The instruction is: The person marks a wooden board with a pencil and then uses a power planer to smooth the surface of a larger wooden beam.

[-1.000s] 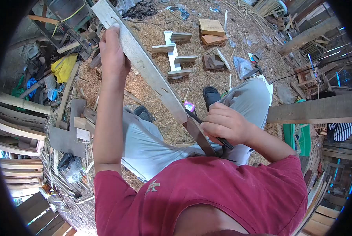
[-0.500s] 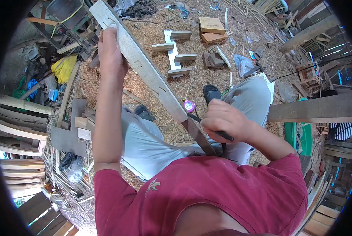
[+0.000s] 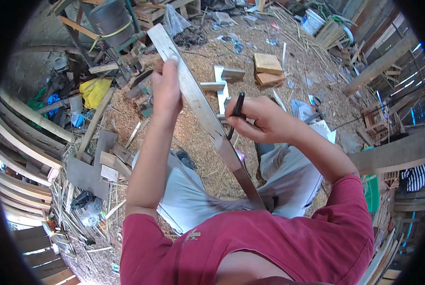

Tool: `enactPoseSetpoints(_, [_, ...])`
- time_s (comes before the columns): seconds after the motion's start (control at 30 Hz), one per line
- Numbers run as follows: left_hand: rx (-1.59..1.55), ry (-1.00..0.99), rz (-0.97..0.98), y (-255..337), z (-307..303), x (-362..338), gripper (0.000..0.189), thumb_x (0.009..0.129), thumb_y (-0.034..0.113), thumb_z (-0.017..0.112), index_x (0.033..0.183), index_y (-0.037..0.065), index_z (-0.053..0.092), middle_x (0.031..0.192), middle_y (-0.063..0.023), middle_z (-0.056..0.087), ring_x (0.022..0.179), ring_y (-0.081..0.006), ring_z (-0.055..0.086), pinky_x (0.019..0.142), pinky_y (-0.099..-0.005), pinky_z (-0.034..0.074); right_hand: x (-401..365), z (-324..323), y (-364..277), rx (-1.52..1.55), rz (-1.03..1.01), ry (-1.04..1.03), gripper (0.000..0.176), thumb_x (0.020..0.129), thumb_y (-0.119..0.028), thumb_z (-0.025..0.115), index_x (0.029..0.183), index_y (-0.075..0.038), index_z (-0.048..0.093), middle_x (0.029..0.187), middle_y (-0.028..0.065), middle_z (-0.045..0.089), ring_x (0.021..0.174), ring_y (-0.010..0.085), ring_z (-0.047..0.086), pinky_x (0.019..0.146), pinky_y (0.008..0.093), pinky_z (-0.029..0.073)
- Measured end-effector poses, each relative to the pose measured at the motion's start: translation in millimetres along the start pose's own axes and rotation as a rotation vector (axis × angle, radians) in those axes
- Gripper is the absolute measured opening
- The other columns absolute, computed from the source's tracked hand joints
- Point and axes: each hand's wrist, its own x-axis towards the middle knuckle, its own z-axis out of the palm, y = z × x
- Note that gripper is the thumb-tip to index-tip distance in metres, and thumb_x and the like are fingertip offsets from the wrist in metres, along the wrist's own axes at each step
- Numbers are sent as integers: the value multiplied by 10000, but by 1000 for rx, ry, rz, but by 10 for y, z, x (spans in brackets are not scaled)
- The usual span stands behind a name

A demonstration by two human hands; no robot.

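Observation:
A long narrow wooden board (image 3: 197,100) slants from upper left down to my lap, pale along most of its length and dark brown at the lower end. Short dark marks show on its face. My left hand (image 3: 168,88) grips it near the upper end, thumb flat on top. In my right hand (image 3: 260,118) is a black pen (image 3: 239,103), held upright, its lower end close to the board's right edge. Partly hidden behind the board is a purple tape measure (image 3: 240,156).
Beyond the hands, a white strip with wooden crosspieces (image 3: 220,76) lies on the shavings-covered floor. Stacked wood blocks (image 3: 268,66) sit to its right. At left are a yellow cloth (image 3: 94,91) and curved wooden slats (image 3: 27,135); a thick beam (image 3: 392,151) juts in from the right.
My right hand has moved up and forward with the pen, from over my thigh to beside the board. The board and left hand sit further right in view as the camera shifted.

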Motion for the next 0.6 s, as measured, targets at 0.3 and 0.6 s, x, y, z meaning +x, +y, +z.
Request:
enactPoseSetpoints(0.3, [-5, -38, 39, 25, -46, -27, 262, 1013, 233, 610, 1126, -1, 640, 942, -43, 661, 818, -111, 601, 733, -289, 492, 811, -299, 29, 17, -24, 176, 112, 1079, -133, 548, 1017, -41, 562, 685, -37, 537, 606, 53, 536, 541, 248, 406])
enactPoseSetpoints(0.6, [11, -46, 98, 114, 37, -57, 255, 1023, 210, 591, 1140, -11, 641, 958, -26, 662, 824, -88, 576, 740, -284, 475, 1636, -626, 100, 38, -129, 329, 148, 1105, -191, 529, 1059, -52, 544, 708, -25, 569, 642, 45, 548, 591, 230, 424])
